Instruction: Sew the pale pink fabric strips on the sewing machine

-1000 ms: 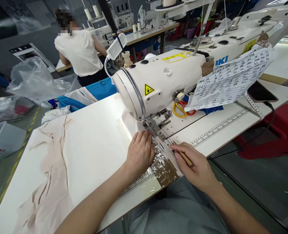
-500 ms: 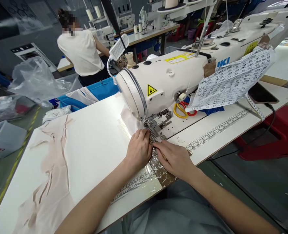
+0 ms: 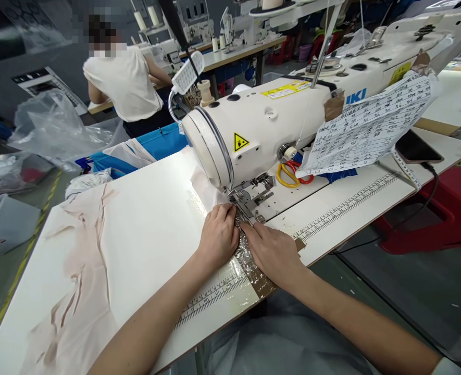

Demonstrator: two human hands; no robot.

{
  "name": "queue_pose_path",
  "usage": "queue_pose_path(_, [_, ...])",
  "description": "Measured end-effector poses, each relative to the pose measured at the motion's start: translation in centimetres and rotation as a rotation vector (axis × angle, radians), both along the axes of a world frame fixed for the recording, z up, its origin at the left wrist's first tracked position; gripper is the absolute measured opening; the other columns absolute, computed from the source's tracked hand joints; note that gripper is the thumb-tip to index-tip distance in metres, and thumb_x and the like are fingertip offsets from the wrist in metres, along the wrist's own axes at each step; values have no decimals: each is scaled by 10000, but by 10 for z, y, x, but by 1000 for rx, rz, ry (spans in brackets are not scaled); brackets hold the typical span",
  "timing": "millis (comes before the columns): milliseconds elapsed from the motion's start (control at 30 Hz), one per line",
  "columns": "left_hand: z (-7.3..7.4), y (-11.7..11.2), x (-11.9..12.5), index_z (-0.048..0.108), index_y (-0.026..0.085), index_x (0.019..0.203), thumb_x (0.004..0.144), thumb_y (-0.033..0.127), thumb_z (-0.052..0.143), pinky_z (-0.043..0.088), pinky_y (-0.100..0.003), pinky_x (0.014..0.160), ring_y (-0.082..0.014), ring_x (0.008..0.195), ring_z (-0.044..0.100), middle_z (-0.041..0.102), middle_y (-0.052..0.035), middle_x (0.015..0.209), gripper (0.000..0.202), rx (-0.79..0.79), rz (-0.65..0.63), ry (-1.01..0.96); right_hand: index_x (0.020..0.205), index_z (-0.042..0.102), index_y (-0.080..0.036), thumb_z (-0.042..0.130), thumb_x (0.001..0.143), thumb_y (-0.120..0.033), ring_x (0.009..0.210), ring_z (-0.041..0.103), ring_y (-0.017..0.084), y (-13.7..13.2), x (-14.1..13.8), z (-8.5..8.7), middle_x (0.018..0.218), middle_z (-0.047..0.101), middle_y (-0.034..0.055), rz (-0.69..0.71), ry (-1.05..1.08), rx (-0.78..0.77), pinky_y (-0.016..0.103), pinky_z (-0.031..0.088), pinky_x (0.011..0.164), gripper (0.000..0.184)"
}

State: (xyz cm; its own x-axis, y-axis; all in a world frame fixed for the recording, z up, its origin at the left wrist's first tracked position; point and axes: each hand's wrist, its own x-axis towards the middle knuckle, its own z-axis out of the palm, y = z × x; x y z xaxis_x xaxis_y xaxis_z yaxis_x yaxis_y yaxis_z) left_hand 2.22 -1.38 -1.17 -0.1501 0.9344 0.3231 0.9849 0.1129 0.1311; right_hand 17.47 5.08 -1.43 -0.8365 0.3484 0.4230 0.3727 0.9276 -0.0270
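Loose cloth: a pale pink length [image 3: 91, 281] lies rumpled on the left of the table [image 3: 148, 224]; it looks light, thin and limp, likely to crease, best lifted by an edge.
Cloth under the machine: a pale piece [image 3: 207, 191] lies just left of the needle area; it seems soft and slippery, best steadied flat with fingertips near the foot.
Left grip: the person's left hand [image 3: 219, 234] has its fingers bent close together beside the foot; whether they pinch or only press cannot be told.
Machine: the white sewing head [image 3: 246, 135] overhangs the work, and the metal foot [image 3: 246, 200] crowds the fingertips.
Shiny strip: clear film over brown [image 3: 265, 285] runs between the hands.
Right grip: the right hand [image 3: 273, 252] is curled, fingertips near the left hand's; its hold is hidden.
Scissors: yellow and red handles [image 3: 287, 178] sit behind the foot.
Paper: a written sheet [image 3: 366, 130] hangs off the machine, partly screening the tabletop behind.
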Motion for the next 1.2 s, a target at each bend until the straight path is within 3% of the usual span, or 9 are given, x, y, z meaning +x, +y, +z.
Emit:
queue_pose_path(200, [0, -1, -9, 585, 102, 1200, 877, 137, 442, 484, -458, 956, -280, 1117, 534, 597, -140, 1213, 355, 27, 2, -31, 1193, 644, -100, 553, 876, -101, 587, 642, 187, -2, 0, -2, 934, 714, 107, -21, 23, 22, 289, 427, 513, 330])
queue_pose_path(400, [2, 3, -15, 623, 146, 1122, 880, 132, 442, 489, -440, 890, -262, 1066, 547, 638, -106, 1154, 303, 111, 71, -106, 1078, 688, -131, 474, 941, -150, 619, 652, 182, 1, 3, -5, 773, 696, 46, 100, 198, -28, 283, 419, 560, 255])
queue_pose_path(600, [15, -11, -6, 602, 134, 1161, 867, 148, 459, 497, -415, 940, -246, 1120, 538, 612, -114, 1217, 327, 6, 111, -143, 1054, 697, -90, 419, 993, -189, 703, 703, 196, 9, 5, -9, 878, 752, 89, 240, 352, -5, 275, 435, 581, 301])
queue_pose_path(767, [34, -74, -4, 573, 135, 1200, 916, 197, 438, 524, -360, 896, -213, 1056, 599, 644, -107, 1171, 320, -117, 35, -171, 1078, 687, -77, 456, 1003, -214, 686, 712, 195, 16, 5, -13, 876, 770, 89, 323, 397, 56, 263, 400, 476, 279])
queue_pose_path(833, [37, -114, -6, 594, 159, 1157, 932, 220, 438, 533, -345, 850, -203, 997, 620, 670, -87, 1085, 280, -89, 186, -188, 1095, 674, -86, 445, 1011, -212, 665, 710, 189, 17, 6, -14, 880, 772, 84, 333, 407, 69, 259, 390, 441, 275])
queue_pose_path(967, [33, -198, -14, 604, 204, 1062, 915, 258, 496, 508, -377, 852, -227, 995, 606, 668, -65, 1008, 191, 37, 706, -75, 1222, 617, -104, 401, 1019, -191, 599, 697, 172, 16, 6, -15, 878, 767, 74, 322, 401, 75, 246, 382, 385, 309])
queue_pose_path(1033, [28, -229, -16, 603, 204, 995, 871, 309, 567, 499, -389, 801, -249, 952, 592, 662, -63, 953, 166, -15, 919, -13, 1323, 548, -84, 399, 1009, -186, 573, 695, 183, 16, 4, -14, 911, 767, 95, 320, 386, 93, 253, 375, 355, 362])
queue_pose_path(1133, [19, -252, -16, 568, 212, 804, 896, 294, 485, 472, -374, 734, -239, 848, 573, 641, -55, 834, 148, -77, 1001, -6, 1348, 505, -28, 372, 995, -206, 597, 712, 228, 16, 2, -15, 1006, 754, 169, 303, 374, 53, 273, 406, 344, 417])
queue_pose_path(1200, [15, -252, -15, 536, 217, 769, 912, 279, 423, 461, -373, 746, -232, 830, 567, 632, -54, 812, 193, 13, 971, -18, 1261, 567, -42, 363, 979, -249, 562, 703, 235, 17, 4, -16, 969, 758, 173, 261, 360, -80, 283, 441, 356, 404])
